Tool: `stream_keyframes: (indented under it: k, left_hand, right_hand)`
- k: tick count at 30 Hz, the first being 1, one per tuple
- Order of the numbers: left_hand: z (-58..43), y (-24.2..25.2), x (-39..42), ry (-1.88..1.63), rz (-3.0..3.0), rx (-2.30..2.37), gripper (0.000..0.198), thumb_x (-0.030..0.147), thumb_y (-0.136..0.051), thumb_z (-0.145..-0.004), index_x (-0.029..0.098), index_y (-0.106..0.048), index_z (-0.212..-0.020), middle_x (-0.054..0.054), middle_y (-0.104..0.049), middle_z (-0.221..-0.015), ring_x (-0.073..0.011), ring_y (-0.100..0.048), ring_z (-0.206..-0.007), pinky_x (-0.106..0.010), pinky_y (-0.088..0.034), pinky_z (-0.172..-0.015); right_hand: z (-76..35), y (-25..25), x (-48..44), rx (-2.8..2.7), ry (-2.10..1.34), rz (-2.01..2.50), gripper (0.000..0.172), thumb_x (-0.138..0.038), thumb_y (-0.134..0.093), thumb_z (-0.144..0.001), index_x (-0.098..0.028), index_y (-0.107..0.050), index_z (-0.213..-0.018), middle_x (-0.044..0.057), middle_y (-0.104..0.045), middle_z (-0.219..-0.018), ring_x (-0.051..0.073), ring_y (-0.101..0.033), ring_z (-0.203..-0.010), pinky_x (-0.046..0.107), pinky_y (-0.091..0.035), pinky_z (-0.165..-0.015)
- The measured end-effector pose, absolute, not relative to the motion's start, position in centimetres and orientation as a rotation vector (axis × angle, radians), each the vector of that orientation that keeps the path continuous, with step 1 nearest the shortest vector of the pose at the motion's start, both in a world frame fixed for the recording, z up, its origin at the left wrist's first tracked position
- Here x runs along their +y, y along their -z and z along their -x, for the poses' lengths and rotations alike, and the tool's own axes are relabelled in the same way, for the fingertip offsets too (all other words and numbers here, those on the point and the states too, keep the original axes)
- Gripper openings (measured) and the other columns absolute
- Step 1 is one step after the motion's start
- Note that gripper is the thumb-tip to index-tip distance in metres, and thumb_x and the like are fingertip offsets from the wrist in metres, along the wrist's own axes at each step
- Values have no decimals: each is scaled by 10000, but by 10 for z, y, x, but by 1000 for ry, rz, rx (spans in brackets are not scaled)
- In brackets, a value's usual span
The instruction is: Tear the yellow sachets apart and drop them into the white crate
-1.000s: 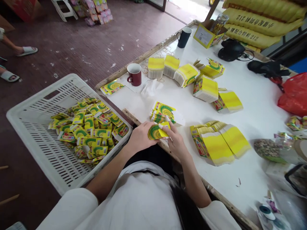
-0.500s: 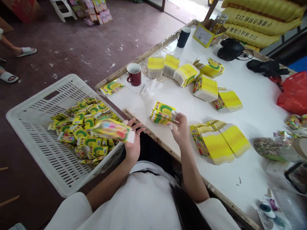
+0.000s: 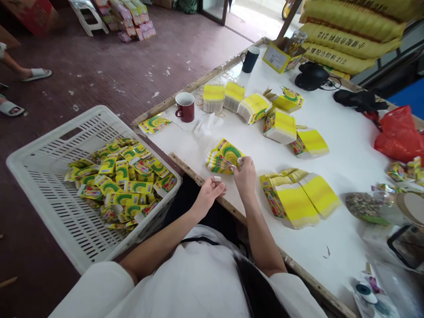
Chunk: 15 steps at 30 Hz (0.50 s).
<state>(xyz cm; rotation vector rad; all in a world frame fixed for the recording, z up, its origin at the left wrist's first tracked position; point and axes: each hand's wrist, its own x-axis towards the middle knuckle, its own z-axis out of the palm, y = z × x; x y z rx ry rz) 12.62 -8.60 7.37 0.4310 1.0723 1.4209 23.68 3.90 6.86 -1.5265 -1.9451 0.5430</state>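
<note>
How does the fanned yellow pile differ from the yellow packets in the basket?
The fanned pile lies on the table; the basket packets lie in the white basket. The fanned pile overlaps in order, while the basket packets are jumbled at many angles. The right hand is at the fanned pile's edge; no hand is at the basket packets. Both show yellow and green print.

1. Right hand [image 3: 245, 176]: fingers cover the near-right edge of the fanned cartons [image 3: 221, 155]; the exact grip cannot be determined.
2. Left hand [image 3: 206, 198]: palm hidden behind curled fingers and thumb.
3. Basket [image 3: 104, 110]: floor partly concealed by the heaped packets [image 3: 124, 176]; lower packets hidden.
4. Bystander's leg [image 3: 16, 64]: cut off by the left edge.
5. Yellow sacks [image 3: 353, 40]: uppermost cut off by the top edge.
6. Packet fine print: too small to read.
</note>
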Motion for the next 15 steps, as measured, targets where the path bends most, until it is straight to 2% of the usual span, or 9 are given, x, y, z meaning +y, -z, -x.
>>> stream_keyframes:
  k: [3, 5, 7, 9, 11, 15]
  left_hand:
    - [-129, -72, -80, -1450, -408, 1069, 615, 616, -841, -677, 185, -591, -1038, -31, -673, -954, -167, -676, -894, -315, -540, -818]
    - [-128, -73, -77, -1521, -414, 1066, 668, 617, -860, -646, 204, -600, -1102, -46, -688, -1070, -195, -673, -1021, -337, -533, -908]
    - [-125, -79, -76, -1593, -478, 1066, 649, 636, -819, -689, 223, -625, -1151, -60, -700, -1141, -240, -649, -1140, -382, -515, -988]
    - [-122, -87, -77, -1630, -641, 1113, 545, 666, -685, -811, 228, -674, -1135, -79, -723, -1117, -278, -635, -1187, -435, -504, -1023]
    - [-119, -97, -81, -1613, -899, 1202, 525, 696, -559, -879, 239, -712, -1089, -92, -737, -1054, -295, -636, -1185, -463, -504, -1027]
    - [-120, -106, -86, -1595, -1193, 1300, 571, 755, -539, -848, 243, -721, -1022, -107, -729, -966, -301, -649, -1118, -460, -529, -985]
  right_hand:
    - [-244, -82, 33, -1840, -787, 1479, 215, -243, -630, -779, -247, -446, -890, 13, -592, -816, 212, -547, -728, 342, -447, -689]
    - [-250, -93, 25, -1859, -1044, 1342, 214, -269, -647, -765, -253, -443, -825, -33, -549, -710, 175, -507, -629, 309, -424, -626]
    - [-254, -105, 11, -1929, -1315, 1138, 244, -293, -699, -746, -248, -459, -755, -45, -524, -662, 154, -484, -602, 288, -412, -599]
    - [-254, -114, -4, -1888, -1566, 977, 316, -337, -768, -732, -243, -467, -716, -45, -510, -660, 140, -467, -607, 272, -411, -591]
    - [-252, -119, -18, -1664, -1778, 870, 400, -419, -814, -730, -244, -454, -728, -48, -493, -691, 128, -452, -617, 260, -420, -594]
    - [-246, -118, -31, -1391, -1972, 692, 455, -497, -844, -728, -254, -468, -809, -34, -505, -788, 135, -491, -692, 272, -471, -665]
